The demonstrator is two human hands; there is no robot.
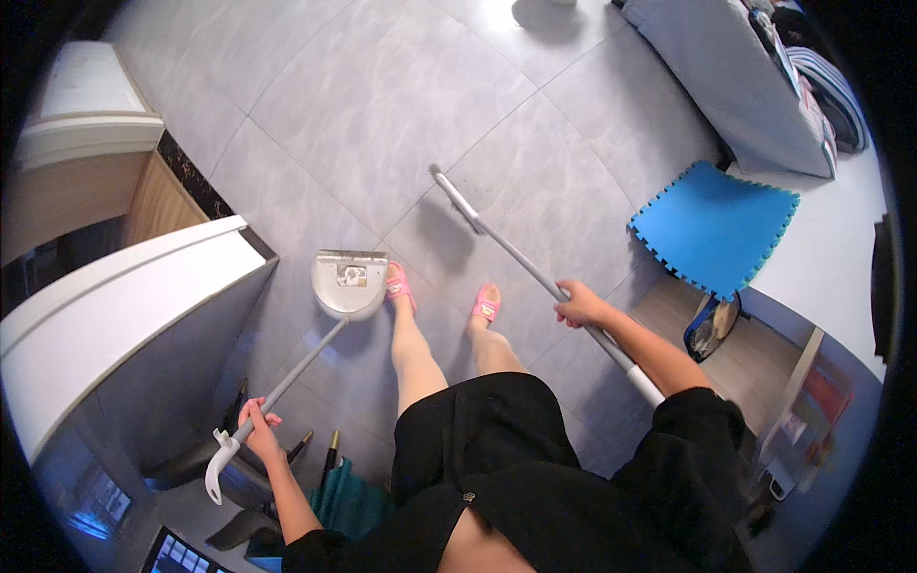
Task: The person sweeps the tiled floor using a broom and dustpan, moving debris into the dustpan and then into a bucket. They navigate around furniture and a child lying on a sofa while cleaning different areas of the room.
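Note:
My right hand [579,306] is closed around the grey pole of a long-handled broom [521,256]. The pole runs from beside my right forearm out over the tiles. At its far end is a narrow white head, seen edge-on, with a dark shadow on the floor beside it. My left hand [260,428] grips the pole of a long-handled dustpan [351,298], just below its curved white handle end. The dustpan's pale scoop is beside my left foot in a pink slipper [399,286], its straight lip turned away from me.
Grey tiled floor [363,124] stretches ahead. White furniture [124,325] stands at the left. At the right, a blue foam mat [716,229] lies over a table edge and wooden shelf, near a grey padded panel [735,86]. A teal folded umbrella-like thing [349,501] is by my left leg.

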